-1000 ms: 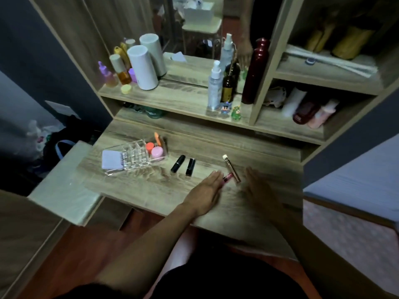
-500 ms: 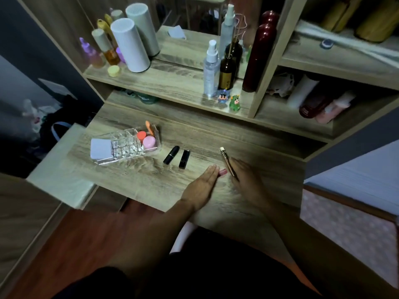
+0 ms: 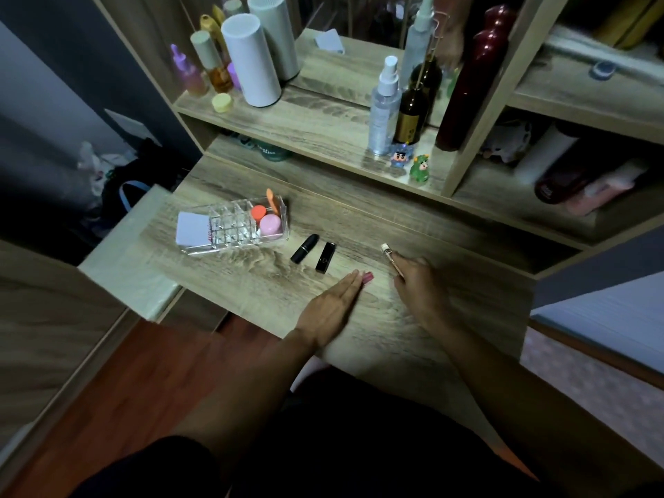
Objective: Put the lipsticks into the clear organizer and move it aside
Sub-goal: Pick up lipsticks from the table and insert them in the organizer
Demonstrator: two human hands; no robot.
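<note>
Desk: we're looking down at a pale wood-grain desk (image 3: 251, 282) with a shelf unit along its far side.

Organizer: the clear plastic organizer with little square slots (image 3: 233, 226) sits on the left part of the desk. The slots we can see are empty. Its right end holds a round pink pot (image 3: 270, 225), an orange-capped pot (image 3: 258, 212) and a thin orange stick (image 3: 272, 204). A white square card (image 3: 192, 230) sits at its left end.

Black lipsticks: a rounded black lipstick tube (image 3: 305, 248) and a square black lipstick tube (image 3: 325, 257) lie side by side on the desk, just right of the organizer, not touching it.

Pink lipstick: a small pink tube (image 3: 367, 277) lies right at our left fingertips, mostly hidden, so we can't say much about it.

Gold lipstick: a slim gold tube with a pale cap (image 3: 391, 258) lies at an angle, near end under our right hand.

Left hand (image 3: 332, 307): flat on the desk, palm down, fingers straight and pressed together, holding nothing.

Right hand (image 3: 418, 285): blurry, resting over the near end of the gold tube. Fingers look curled, but we honestly can't tell if they've closed on it.

Shelf: a tall white cylinder (image 3: 250, 60), a clear spray bottle (image 3: 384, 107), a dark brown bottle (image 3: 411, 115), a dark red bottle (image 3: 470, 80) and two tiny toy figures (image 3: 409, 163).
</note>
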